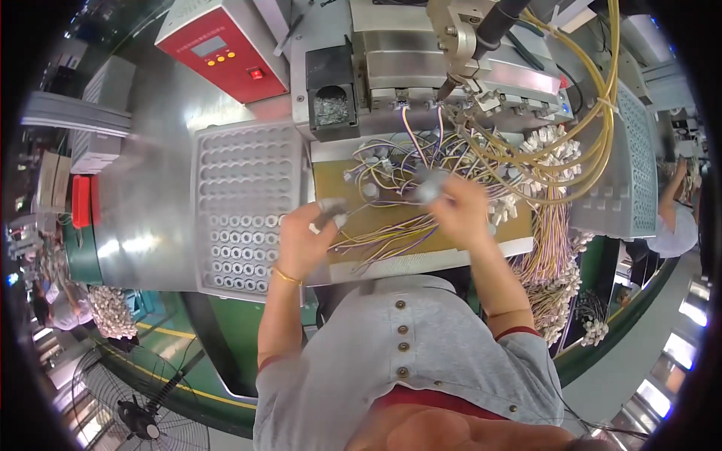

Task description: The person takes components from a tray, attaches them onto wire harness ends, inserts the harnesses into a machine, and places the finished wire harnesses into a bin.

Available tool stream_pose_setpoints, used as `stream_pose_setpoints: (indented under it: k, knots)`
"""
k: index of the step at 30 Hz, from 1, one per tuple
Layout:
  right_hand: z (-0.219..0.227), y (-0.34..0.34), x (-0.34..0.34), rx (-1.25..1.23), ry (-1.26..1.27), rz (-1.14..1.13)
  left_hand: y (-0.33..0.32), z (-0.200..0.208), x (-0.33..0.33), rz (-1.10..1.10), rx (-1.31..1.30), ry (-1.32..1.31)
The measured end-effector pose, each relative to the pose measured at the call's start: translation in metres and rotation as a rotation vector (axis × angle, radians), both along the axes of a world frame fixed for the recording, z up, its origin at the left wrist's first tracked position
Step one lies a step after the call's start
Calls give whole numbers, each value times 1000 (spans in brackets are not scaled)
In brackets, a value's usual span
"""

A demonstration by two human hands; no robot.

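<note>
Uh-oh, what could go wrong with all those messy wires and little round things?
The wires lie in a tangled heap, so pulling one might snag others. The left hand is right by the edge of the tray, so a bump might jiggle the round pieces. Yellow tubes loop down near the wires, and a wire could perhaps catch on them.

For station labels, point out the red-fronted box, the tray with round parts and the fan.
Red-fronted box (pixel 228 66), head view: front panel.
Tray (pixel 202 248), head view: left rim.
Fan (pixel 139 418), head view: central hub.
</note>
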State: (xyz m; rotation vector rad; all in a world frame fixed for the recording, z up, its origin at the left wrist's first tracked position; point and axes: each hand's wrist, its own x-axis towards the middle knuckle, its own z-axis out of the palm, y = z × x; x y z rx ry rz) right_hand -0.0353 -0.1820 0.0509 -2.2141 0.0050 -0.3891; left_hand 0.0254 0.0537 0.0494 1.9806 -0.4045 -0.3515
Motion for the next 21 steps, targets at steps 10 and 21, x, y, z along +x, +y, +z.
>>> stream_pose_setpoints:
  k: [10, 21]
  knots:
    - [5, 38, 20, 29, -136, 388, 25, -33, 2, -90, 88, -192]
    - [26, 25, 6, 507, 181, 329, 202, -131, 42, 790, 1411, -874]
